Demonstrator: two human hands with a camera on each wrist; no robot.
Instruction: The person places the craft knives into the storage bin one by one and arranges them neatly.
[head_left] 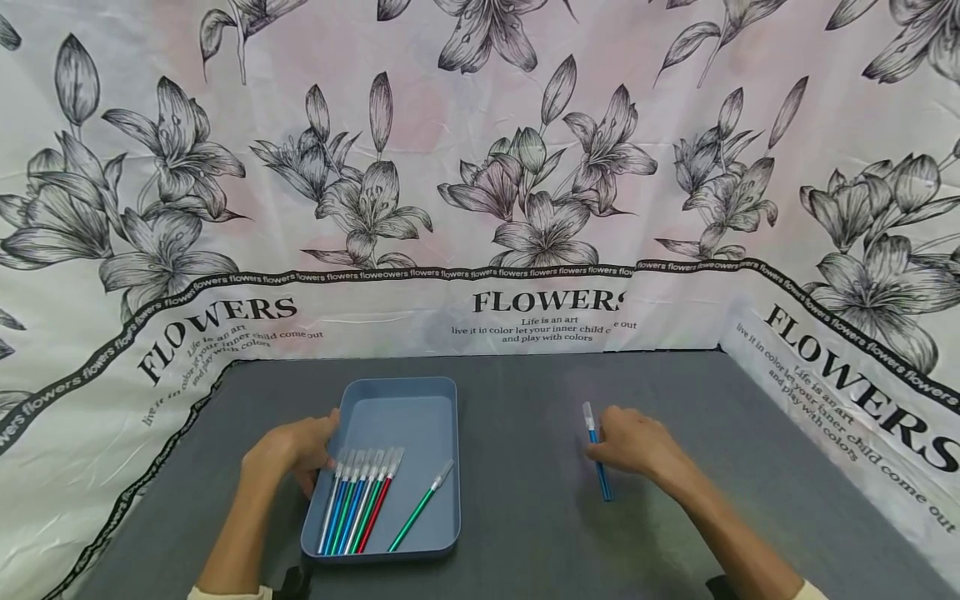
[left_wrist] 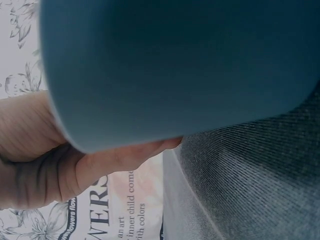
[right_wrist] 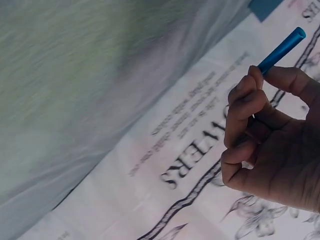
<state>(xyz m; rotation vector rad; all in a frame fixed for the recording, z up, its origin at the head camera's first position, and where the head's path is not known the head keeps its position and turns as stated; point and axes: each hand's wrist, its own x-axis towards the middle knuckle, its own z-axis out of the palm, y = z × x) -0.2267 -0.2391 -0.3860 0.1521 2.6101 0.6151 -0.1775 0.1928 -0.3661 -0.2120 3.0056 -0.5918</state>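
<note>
My right hand (head_left: 633, 443) pinches a blue pen (head_left: 603, 483) with a clear cap between thumb and fingertips, cap end pointing away from me. In the right wrist view the blue barrel (right_wrist: 281, 51) sticks out past the thumb, the other fingers curled. At the left side of a blue-grey tray (head_left: 397, 412) is my left hand (head_left: 291, 450), which grips the tray's edge. Seen from the left wrist, the tray wall (left_wrist: 175, 75) covers part of the fingers. Inside the tray, several capped pens (head_left: 354, 508) in blue, green, red and white lie side by side.
A single green pen (head_left: 414, 517) lies slanted in the tray, apart from the row. The dark grey tabletop (head_left: 517, 467) spreads between tray and right hand. Behind and along both sides hangs a white flower-printed cloth (head_left: 420, 317) reading FLOWERS.
</note>
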